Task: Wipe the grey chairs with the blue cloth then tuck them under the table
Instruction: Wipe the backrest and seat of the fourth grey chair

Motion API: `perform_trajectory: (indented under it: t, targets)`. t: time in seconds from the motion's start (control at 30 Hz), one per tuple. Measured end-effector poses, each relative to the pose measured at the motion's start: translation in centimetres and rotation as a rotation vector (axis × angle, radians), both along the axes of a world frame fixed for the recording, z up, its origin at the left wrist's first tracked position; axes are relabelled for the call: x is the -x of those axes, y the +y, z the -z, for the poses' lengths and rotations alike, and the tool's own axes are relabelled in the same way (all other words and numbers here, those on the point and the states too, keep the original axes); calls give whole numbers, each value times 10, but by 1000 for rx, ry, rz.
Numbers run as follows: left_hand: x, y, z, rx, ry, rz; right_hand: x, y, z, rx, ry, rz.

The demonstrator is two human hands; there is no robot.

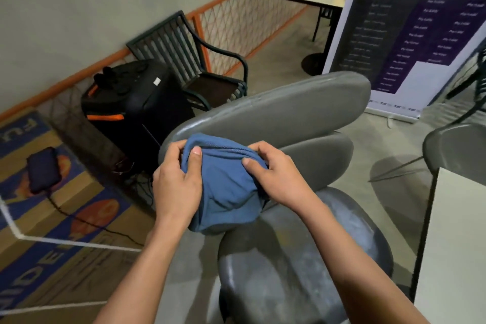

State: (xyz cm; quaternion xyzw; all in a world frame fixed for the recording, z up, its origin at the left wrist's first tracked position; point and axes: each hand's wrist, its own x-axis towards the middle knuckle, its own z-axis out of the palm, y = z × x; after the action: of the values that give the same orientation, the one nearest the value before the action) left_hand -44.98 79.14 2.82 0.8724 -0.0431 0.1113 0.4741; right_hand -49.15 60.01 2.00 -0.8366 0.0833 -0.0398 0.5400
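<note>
head view: blue cloth (pixel 226 187) bunched between both hands, in front of the grey chair (pixel 289 118) backrest, above its seat. left hand (pixel 176 181) grips the cloth's left side, thumb on top. right hand (pixel 276 176) pinches the right edge, fingers curled. table (pixel 457 244) at right.

Your 2 hands, left hand (pixel 175 184) and right hand (pixel 276 177), hold the cloth (pixel 226 187) between them, in front of the chair (pixel 284 258) backrest and above its seat. The table (pixel 457 258) lies right; a speaker (pixel 136 110) sits behind-left.
</note>
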Motion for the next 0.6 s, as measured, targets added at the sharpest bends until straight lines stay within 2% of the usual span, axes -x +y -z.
perform_trajectory:
  t: [0.37, 0.53, 0.6]
  targets:
    - [-125, -15, -13, -113, -68, -5, -131, -17, -25, 226, 4, 93]
    - [-150, -21, 4, -377, -44, 6, -172, -21, -6, 457, 3, 127]
    - [-146, -26, 15, -554, -123, -10, -177, -27, 1, 502, -41, 112]
